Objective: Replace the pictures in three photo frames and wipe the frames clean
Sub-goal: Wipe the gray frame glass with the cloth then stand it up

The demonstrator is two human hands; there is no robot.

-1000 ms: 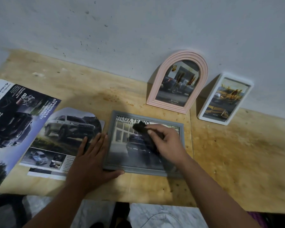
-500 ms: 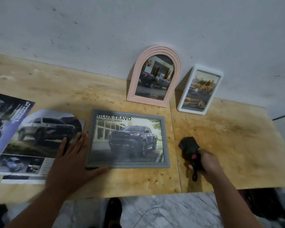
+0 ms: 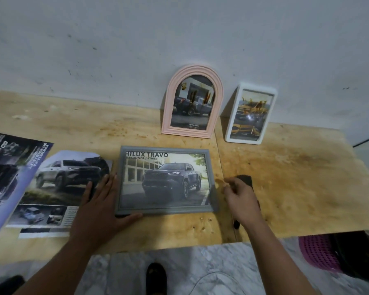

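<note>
A grey photo frame (image 3: pixel 213 182) with a dark pickup picture lies flat on the wooden table (image 3: pixel 296 177). My left hand (image 3: pixel 98 209) holds its near left corner, fingers along the left edge and thumb along the bottom edge. My right hand (image 3: pixel 242 201) sits at the frame's right edge with fingers loosely spread toward it. It lies over a black cloth (image 3: pixel 245 179) on the table and does not clench it. A pink arched frame (image 3: pixel 218 103) and a white frame (image 3: pixel 230 124) lean upright against the wall, each holding a car picture.
Loose car brochure pages (image 3: pixel 58 179) and a dark purple-edged sheet (image 3: pixel 6 167) lie left of the grey frame. A pink mesh basket (image 3: pixel 315 252) sits on the marble floor below the table's right end. A dark shoe (image 3: pixel 156 277) shows underneath.
My right hand carried the black cloth off the frame's glass to the table on the right. It has now moved back left to the frame's right edge, and the cloth stays put.
</note>
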